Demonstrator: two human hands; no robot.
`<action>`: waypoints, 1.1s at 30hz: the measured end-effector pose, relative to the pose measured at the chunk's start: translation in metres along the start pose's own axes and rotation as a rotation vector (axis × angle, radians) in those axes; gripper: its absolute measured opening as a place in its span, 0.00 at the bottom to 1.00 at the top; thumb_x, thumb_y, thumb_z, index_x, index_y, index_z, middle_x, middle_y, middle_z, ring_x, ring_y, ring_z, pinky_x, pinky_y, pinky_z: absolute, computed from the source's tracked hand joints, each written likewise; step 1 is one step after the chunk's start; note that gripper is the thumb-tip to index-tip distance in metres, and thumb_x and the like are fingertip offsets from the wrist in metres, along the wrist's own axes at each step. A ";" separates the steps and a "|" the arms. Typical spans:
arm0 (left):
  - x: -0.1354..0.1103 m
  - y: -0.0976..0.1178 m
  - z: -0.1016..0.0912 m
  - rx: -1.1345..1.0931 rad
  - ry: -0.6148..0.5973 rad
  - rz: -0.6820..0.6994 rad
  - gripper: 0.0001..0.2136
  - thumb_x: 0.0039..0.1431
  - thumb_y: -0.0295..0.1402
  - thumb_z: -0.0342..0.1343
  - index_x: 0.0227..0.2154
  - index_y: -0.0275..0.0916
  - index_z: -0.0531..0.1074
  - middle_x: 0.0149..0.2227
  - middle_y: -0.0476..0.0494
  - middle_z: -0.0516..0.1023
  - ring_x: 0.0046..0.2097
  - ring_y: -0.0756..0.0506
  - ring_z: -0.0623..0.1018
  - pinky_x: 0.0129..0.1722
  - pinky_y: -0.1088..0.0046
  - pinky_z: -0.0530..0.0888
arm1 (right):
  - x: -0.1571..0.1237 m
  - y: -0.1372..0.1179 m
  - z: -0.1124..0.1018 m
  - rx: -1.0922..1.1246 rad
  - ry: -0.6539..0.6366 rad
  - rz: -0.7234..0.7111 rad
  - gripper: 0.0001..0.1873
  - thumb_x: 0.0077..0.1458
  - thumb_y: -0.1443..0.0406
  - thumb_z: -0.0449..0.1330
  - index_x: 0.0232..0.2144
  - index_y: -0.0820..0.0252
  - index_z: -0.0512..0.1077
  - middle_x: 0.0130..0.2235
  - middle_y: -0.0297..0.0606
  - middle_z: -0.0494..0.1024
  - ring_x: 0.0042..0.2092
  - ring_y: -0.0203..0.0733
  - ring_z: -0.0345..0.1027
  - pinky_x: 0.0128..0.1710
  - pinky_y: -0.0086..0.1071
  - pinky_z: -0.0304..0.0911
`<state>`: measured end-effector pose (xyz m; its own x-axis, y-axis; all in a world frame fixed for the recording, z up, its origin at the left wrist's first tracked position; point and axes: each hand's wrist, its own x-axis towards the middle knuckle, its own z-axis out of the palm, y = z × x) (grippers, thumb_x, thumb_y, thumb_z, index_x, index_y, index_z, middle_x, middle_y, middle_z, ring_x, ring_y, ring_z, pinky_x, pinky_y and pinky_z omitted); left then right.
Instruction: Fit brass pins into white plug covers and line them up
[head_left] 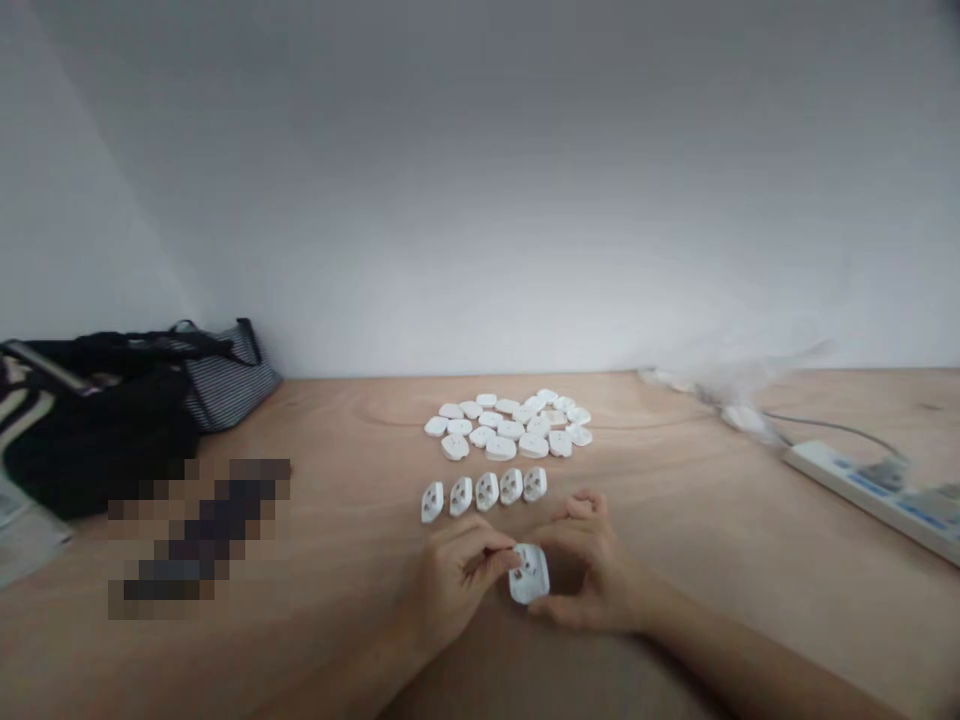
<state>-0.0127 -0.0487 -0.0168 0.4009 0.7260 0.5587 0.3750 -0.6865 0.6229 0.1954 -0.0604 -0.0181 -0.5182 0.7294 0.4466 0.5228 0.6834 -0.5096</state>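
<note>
While a black bag (105, 430) sat at the wooden table's (337, 430) far left, the left hand (450, 585) pinched a white plug cover (529, 574) near the front edge, the right hand (581, 565) curled around it for support; a row of covers (487, 491), a loose pile (510, 425) behind, a power strip (870, 490) at the right edge.

Two hands (450, 585), one plug cover (529, 574) held, five plug covers (484, 492) in near row, over twenty plug covers (508, 425) in far pile, one power strip (862, 490)
</note>
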 end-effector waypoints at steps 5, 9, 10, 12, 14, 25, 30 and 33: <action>0.002 0.000 0.007 -0.129 0.059 -0.178 0.08 0.55 0.34 0.58 0.25 0.36 0.77 0.25 0.46 0.77 0.28 0.48 0.75 0.28 0.76 0.71 | 0.000 -0.001 0.002 0.006 0.032 -0.031 0.24 0.41 0.52 0.65 0.41 0.52 0.71 0.34 0.33 0.78 0.39 0.45 0.67 0.50 0.45 0.41; 0.002 0.002 0.009 -0.122 0.047 -0.239 0.08 0.53 0.34 0.60 0.23 0.36 0.77 0.23 0.46 0.76 0.27 0.48 0.74 0.28 0.76 0.70 | 0.000 -0.003 0.003 -0.005 0.063 -0.034 0.22 0.41 0.52 0.65 0.40 0.53 0.72 0.33 0.33 0.78 0.38 0.44 0.68 0.50 0.45 0.41; 0.002 0.002 0.009 -0.109 0.044 -0.239 0.08 0.52 0.34 0.60 0.23 0.36 0.77 0.23 0.47 0.76 0.27 0.48 0.74 0.28 0.76 0.70 | 0.000 -0.003 0.003 -0.010 0.074 -0.034 0.22 0.42 0.52 0.64 0.39 0.53 0.72 0.33 0.33 0.78 0.38 0.44 0.68 0.50 0.45 0.41; 0.001 0.002 0.008 -0.081 0.038 -0.237 0.07 0.53 0.34 0.60 0.23 0.37 0.77 0.23 0.47 0.76 0.27 0.48 0.74 0.29 0.75 0.69 | 0.000 -0.003 0.004 -0.022 0.096 -0.035 0.21 0.42 0.52 0.64 0.39 0.53 0.72 0.33 0.33 0.77 0.38 0.45 0.68 0.50 0.45 0.41; 0.000 0.001 0.008 -0.058 0.036 -0.228 0.08 0.53 0.34 0.60 0.23 0.37 0.77 0.23 0.47 0.76 0.27 0.48 0.74 0.28 0.75 0.69 | 0.000 -0.003 0.004 -0.035 0.105 -0.035 0.22 0.42 0.51 0.64 0.38 0.54 0.72 0.32 0.34 0.77 0.37 0.45 0.67 0.49 0.45 0.42; 0.001 -0.001 0.010 -0.119 0.035 -0.321 0.11 0.40 0.31 0.69 0.28 0.37 0.74 0.28 0.49 0.75 0.32 0.47 0.74 0.33 0.75 0.70 | -0.003 -0.005 0.006 -0.089 0.095 -0.116 0.24 0.46 0.51 0.62 0.43 0.55 0.70 0.34 0.37 0.78 0.38 0.45 0.67 0.51 0.47 0.40; 0.001 -0.006 0.005 -0.191 -0.005 -0.340 0.23 0.36 0.38 0.70 0.37 0.37 0.72 0.34 0.45 0.75 0.36 0.44 0.74 0.36 0.71 0.71 | -0.004 -0.004 0.006 -0.118 0.114 -0.155 0.23 0.48 0.51 0.61 0.44 0.55 0.70 0.35 0.37 0.78 0.39 0.45 0.66 0.50 0.47 0.40; 0.001 -0.006 -0.004 -0.127 -0.089 -0.246 0.32 0.30 0.40 0.72 0.43 0.39 0.71 0.40 0.43 0.75 0.42 0.41 0.74 0.43 0.67 0.70 | -0.004 0.002 0.005 -0.118 0.102 -0.104 0.24 0.47 0.49 0.62 0.44 0.54 0.70 0.37 0.38 0.77 0.40 0.46 0.67 0.50 0.48 0.41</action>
<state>-0.0179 -0.0435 -0.0181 0.3848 0.8599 0.3354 0.3650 -0.4755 0.8004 0.1950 -0.0623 -0.0241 -0.5055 0.6499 0.5675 0.5486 0.7498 -0.3700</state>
